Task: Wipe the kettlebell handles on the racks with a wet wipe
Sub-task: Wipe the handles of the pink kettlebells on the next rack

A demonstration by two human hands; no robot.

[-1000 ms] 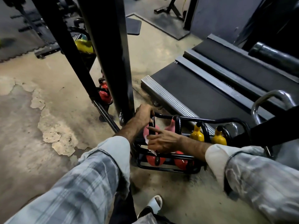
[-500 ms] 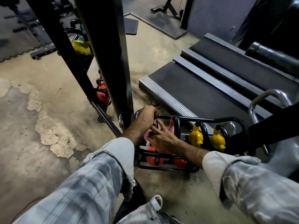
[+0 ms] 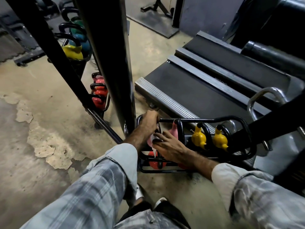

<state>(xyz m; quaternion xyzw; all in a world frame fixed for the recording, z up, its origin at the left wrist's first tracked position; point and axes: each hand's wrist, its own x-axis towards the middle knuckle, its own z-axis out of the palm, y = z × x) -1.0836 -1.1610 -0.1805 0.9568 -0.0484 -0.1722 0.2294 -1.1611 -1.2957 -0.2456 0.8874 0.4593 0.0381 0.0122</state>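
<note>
Both forearms reach down and forward to the low black rack (image 3: 212,120) on the floor; plaid sleeves are pushed up at the wrists.

Left hand (image 3: 149,123): at the rack's left end, back of hand up, fingers curled down over the handle of the pink kettlebell (image 3: 175,133). Exact grip is hidden behind the knuckles.

Right hand (image 3: 168,146): just right of the left hand, palm down, fingers bent and pinching a pale wet wipe (image 3: 154,147) against the same handle. A strip of wipe hangs below the fingers.

Pink kettlebell: left-most slot of the rack, handle uppermost. Two yellow kettlebells (image 3: 198,138) sit further right in the rack, handles up and tilted back. Red kettlebells (image 3: 155,162) sit on the rack's lower tier, below the hands.
</note>
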